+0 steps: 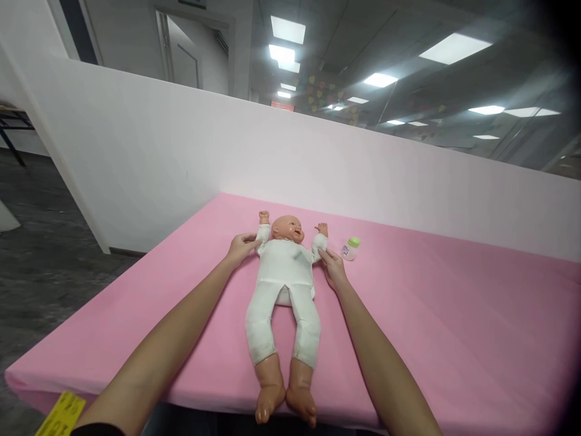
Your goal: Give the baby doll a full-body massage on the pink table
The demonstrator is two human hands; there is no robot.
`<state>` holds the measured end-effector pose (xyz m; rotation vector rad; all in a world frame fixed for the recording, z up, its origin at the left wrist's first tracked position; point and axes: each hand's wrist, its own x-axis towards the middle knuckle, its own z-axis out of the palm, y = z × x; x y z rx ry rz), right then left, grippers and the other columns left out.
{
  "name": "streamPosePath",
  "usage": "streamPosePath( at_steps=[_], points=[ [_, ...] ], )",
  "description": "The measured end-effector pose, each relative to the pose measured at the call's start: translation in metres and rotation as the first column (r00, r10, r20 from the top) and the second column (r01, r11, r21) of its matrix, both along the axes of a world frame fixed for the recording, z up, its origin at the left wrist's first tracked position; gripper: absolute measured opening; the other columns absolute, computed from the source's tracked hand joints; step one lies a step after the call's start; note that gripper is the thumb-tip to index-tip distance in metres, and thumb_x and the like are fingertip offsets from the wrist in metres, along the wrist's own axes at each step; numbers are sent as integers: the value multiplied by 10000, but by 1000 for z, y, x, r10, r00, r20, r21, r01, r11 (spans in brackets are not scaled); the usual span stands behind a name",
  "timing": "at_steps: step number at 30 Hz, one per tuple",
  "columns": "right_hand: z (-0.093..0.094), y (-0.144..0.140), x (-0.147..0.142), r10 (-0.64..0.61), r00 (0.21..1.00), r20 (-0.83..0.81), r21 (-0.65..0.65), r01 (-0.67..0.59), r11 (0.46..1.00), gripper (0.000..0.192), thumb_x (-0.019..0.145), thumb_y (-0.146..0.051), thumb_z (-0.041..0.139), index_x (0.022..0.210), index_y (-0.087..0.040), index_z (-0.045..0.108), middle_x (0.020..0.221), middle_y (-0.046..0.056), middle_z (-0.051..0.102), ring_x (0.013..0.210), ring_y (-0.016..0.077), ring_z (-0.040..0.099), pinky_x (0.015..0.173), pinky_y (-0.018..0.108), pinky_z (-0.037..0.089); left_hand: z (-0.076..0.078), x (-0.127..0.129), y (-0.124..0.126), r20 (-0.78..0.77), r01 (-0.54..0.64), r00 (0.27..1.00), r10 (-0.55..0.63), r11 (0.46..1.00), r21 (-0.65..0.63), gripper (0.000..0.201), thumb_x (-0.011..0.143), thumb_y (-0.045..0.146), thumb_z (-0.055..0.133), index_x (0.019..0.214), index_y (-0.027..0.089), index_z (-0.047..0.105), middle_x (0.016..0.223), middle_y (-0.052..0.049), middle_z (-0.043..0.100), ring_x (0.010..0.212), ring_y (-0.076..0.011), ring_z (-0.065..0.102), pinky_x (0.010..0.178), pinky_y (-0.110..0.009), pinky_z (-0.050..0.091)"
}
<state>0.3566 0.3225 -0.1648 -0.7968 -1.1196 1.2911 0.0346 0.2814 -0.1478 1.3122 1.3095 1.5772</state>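
Note:
A baby doll (285,263) lies on its back on a pink-covered table (181,327), its head away from me and its bare feet at the front edge. Its torso, upper arms and legs are white cloth; the head, hands and feet are flesh-coloured plastic. Both doll arms are bent upward beside the head. My left hand (240,249) is closed on the doll's arm at the left, near the elbow. On the other side, my right hand (334,267) grips the doll's other arm between thumb and fingers. Some fingertips are hidden behind the cloth arms.
Just right of the doll's raised hand stands a small clear baby bottle (350,249) with a green cap. A white partition (290,163) borders the table's far side. A yellow tag (61,415) shows at the lower left, by my left arm.

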Motion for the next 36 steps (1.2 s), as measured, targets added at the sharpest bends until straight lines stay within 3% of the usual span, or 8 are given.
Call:
streamPosePath(
  at_steps=[10, 14, 18, 21, 24, 28, 32, 36],
  points=[
    [8, -7, 2, 139, 990, -1, 32, -139, 990, 411, 654, -319, 839, 1054, -227, 808, 1200, 69, 774, 1099, 264, 689, 878, 346, 547, 5, -5, -3, 62, 179, 981, -182, 983, 48, 427, 623, 402, 879, 973, 183, 772, 1093, -98, 764, 1040, -267, 692, 928, -368, 526],
    [10, -9, 2, 174, 985, 13, 64, -175, 983, 370, 697, -346, 825, 1045, -220, 818, 1207, 88, 775, 1171, 284, 679, 940, 360, 537, 4, -7, -3, 103, 217, 970, -220, 975, 44, 355, 624, 378, 894, 899, 189, 773, 1112, -114, 765, 1051, -284, 691, 924, -388, 533],
    [9, -8, 2, 150, 989, 5, 31, -150, 988, 391, 681, -362, 844, 1045, -223, 811, 1167, 75, 782, 1090, 265, 699, 897, 354, 545, 5, -6, -3, 103, 223, 968, -228, 973, 53, 424, 639, 394, 894, 992, 185, 786, 1120, -114, 772, 1060, -284, 697, 941, -390, 532],
    [7, -6, 2, 95, 995, 6, 12, -96, 995, 347, 655, -375, 862, 960, -222, 799, 1004, 38, 788, 932, 219, 700, 815, 328, 548, 5, -4, -2, 105, 166, 980, -170, 985, 48, 542, 609, 448, 908, 1058, 175, 774, 1133, -123, 774, 1051, -281, 702, 910, -383, 541],
    [3, -1, 0, 29, 999, 33, 26, -30, 999, 320, 659, -411, 871, 887, -207, 779, 868, 12, 758, 819, 180, 663, 751, 291, 536, 5, 0, -3, -11, 36, 999, -35, 999, 12, 564, 644, 573, 854, 1032, 171, 778, 1083, -137, 784, 986, -276, 712, 863, -378, 544],
    [-6, 8, -2, -58, 994, 90, -12, 60, 998, 401, 669, -548, 872, 766, -180, 745, 755, 19, 723, 711, 168, 624, 689, 285, 524, 4, 5, -5, -254, -184, 951, 179, 983, 4, 382, 729, 572, 761, 776, 193, 778, 842, -86, 770, 837, -263, 692, 763, -338, 490],
    [-13, 16, -1, -132, 966, 223, -81, 154, 985, 473, 687, -620, 832, 673, -159, 727, 647, 24, 683, 617, 150, 586, 631, 270, 490, 5, 8, -5, -405, -252, 881, 245, 967, 37, 429, 799, 495, 680, 482, 219, 595, 505, -24, 544, 638, -204, 569, 658, -311, 389],
    [-14, 18, 1, -133, 956, 263, -84, 160, 983, 451, 707, -601, 813, 710, -154, 749, 644, 24, 689, 595, 150, 589, 611, 269, 482, 5, 8, -4, -488, -273, 833, 262, 961, 50, 474, 828, 474, 629, 451, 221, 495, 467, -1, 447, 580, -169, 458, 616, -303, 315]
  ],
)
